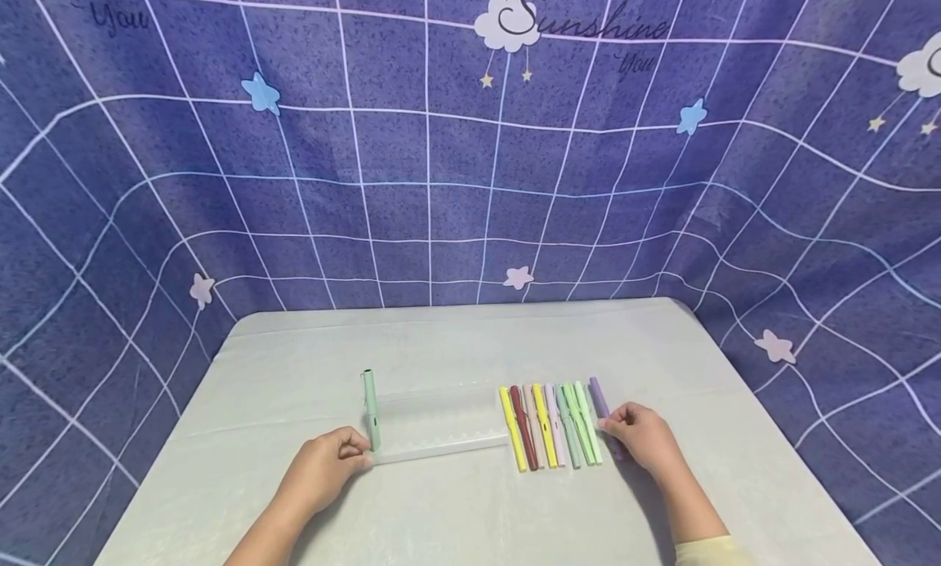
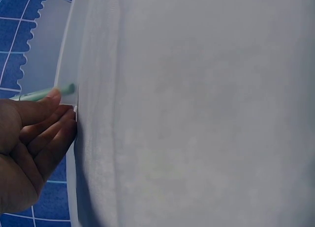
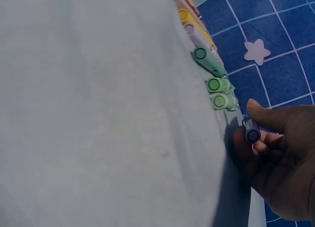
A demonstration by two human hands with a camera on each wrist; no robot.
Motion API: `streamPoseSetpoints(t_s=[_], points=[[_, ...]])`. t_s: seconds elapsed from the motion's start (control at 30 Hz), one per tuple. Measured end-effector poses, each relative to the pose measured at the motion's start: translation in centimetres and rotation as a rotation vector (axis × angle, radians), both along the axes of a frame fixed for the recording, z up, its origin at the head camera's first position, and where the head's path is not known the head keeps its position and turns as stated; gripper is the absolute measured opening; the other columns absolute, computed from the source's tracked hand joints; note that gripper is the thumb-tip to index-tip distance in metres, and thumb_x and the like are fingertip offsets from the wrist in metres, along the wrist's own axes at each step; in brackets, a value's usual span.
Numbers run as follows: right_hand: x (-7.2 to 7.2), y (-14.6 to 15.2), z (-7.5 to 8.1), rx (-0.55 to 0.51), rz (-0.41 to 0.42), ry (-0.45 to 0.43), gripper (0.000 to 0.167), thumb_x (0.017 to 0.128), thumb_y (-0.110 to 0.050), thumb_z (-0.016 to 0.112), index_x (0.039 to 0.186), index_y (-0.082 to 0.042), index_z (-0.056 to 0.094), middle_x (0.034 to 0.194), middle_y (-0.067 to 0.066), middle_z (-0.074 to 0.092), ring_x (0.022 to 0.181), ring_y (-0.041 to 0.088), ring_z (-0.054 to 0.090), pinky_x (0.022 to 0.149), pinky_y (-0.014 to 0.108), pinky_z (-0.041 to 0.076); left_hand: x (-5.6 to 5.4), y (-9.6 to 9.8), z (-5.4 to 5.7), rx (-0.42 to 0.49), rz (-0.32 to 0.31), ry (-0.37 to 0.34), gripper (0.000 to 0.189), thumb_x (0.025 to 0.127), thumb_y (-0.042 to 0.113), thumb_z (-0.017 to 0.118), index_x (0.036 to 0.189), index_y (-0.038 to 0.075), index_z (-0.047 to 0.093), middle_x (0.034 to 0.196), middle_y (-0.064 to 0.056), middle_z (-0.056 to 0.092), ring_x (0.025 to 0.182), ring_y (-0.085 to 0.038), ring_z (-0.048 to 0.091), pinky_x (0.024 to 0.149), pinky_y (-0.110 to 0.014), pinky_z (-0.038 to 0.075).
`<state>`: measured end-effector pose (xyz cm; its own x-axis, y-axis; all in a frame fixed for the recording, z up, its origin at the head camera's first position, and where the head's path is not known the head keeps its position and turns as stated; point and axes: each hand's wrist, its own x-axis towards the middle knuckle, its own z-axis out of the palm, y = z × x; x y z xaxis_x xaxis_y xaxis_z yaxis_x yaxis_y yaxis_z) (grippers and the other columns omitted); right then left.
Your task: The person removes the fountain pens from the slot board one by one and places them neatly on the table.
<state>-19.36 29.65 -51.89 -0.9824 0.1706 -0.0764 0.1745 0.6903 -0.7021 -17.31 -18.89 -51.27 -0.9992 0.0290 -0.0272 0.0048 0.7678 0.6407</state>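
My left hand (image 1: 322,470) is at the near left corner of a clear plastic pen rack (image 1: 441,447), its thumb and fingertips gripping that end. A mint green pen (image 1: 371,407) rests in the rack's leftmost place, right beside the fingertips. In the left wrist view the thumb overlaps this pen (image 2: 42,95), and the rack's notched edge (image 2: 25,59) shows behind. On the other side, my right hand (image 1: 648,439) pinches a purple pen (image 1: 599,396) between thumb and fingers. The right wrist view shows the end of the purple pen (image 3: 252,134) between them.
Several pens lie side by side between rack and right hand, including a yellow pen (image 1: 512,427), a dark red pen (image 1: 524,427) and a light green pen (image 1: 588,423). A white cloth covers the table (image 1: 456,517). Blue grid-patterned fabric (image 1: 456,158) hangs around its back and sides.
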Motion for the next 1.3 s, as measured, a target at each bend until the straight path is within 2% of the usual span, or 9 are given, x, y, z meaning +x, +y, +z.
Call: streamPoseSetpoints(t_s=[0.13, 0.37, 0.53, 0.8, 1.3], points=[[0.0, -0.22, -0.2, 0.082, 0.019, -0.007, 0.03, 0.088, -0.034, 0.072, 0.088, -0.005, 0.062, 0.075, 0.003, 0.059, 0.066, 0.017, 0.051, 0.055, 0.028, 0.042, 0.04, 0.02, 0.08, 0.002, 0.0, -0.003, 0.013, 0.082, 0.018, 0.078, 0.092, 0.021, 0.069, 0.084, 0.012, 0.073, 0.084, -0.009, 0.067, 0.085, -0.042, 0.055], [-0.18, -0.45, -0.08, 0.091, 0.029, -0.028, 0.026, 0.088, -0.031, 0.071, 0.089, -0.006, 0.062, 0.078, 0.004, 0.06, 0.068, 0.017, 0.052, 0.056, 0.029, 0.043, 0.11, 0.04, 0.15, 0.007, 0.003, -0.016, 0.012, 0.083, 0.018, 0.077, 0.092, 0.02, 0.069, 0.081, 0.013, 0.072, 0.08, -0.006, 0.065, 0.083, -0.041, 0.055], [-0.21, -0.5, 0.0, 0.073, 0.031, -0.039, 0.023, 0.088, -0.028, 0.071, 0.088, -0.007, 0.062, 0.078, 0.004, 0.06, 0.068, 0.017, 0.051, 0.057, 0.028, 0.042, 0.13, -0.01, 0.13, 0.004, 0.005, -0.018, 0.012, 0.083, 0.019, 0.077, 0.092, 0.021, 0.069, 0.081, 0.013, 0.072, 0.08, -0.006, 0.065, 0.083, -0.041, 0.055], [-0.31, -0.55, -0.51, 0.016, 0.026, -0.045, 0.02, 0.092, -0.023, 0.068, 0.089, -0.005, 0.061, 0.074, 0.004, 0.057, 0.061, 0.016, 0.052, 0.051, 0.028, 0.045, 0.14, 0.0, 0.11, 0.018, -0.001, -0.021, 0.012, 0.084, 0.018, 0.077, 0.092, 0.02, 0.069, 0.082, 0.013, 0.072, 0.08, -0.006, 0.065, 0.083, -0.041, 0.055], [-0.43, -0.87, -0.64, 0.023, 0.005, -0.037, 0.019, 0.094, -0.023, 0.065, 0.091, -0.006, 0.059, 0.071, 0.003, 0.054, 0.058, 0.015, 0.05, 0.049, 0.029, 0.045, 0.0, -0.12, -0.01, 0.009, -0.001, -0.014, 0.012, 0.083, 0.02, 0.077, 0.092, 0.021, 0.069, 0.081, 0.013, 0.072, 0.08, -0.006, 0.065, 0.084, -0.041, 0.055]])
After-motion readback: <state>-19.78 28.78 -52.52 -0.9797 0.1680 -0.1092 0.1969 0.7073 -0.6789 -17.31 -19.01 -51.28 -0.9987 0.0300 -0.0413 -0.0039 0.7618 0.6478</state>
